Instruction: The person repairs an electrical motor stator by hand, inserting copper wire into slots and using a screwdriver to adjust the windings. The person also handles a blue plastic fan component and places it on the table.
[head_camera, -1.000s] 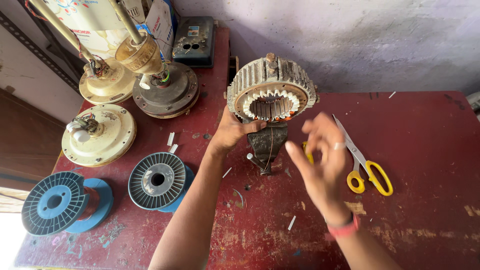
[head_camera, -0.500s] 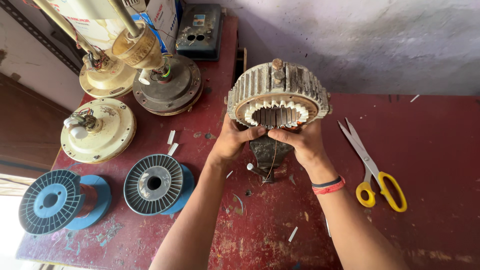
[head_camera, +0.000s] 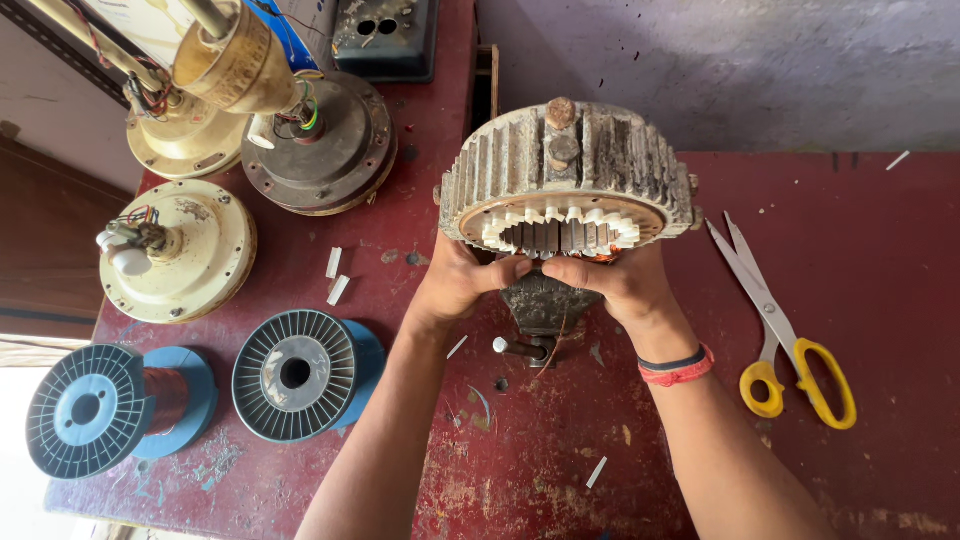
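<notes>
Both gripping the slotted stator: left hand and right hand underneath. Best kept level over the small vise, thumbs off the white slot liners.

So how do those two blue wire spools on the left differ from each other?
The outer spool near the table's corner shows copper-coloured wire wound on its core, while on the inner spool no winding can be seen. The outer one lies farther from the left hand; the inner one sits closer to it. Both lie tilted on the red table, with ribbed dark flanges and blue bodies, and look alike in size.
</notes>
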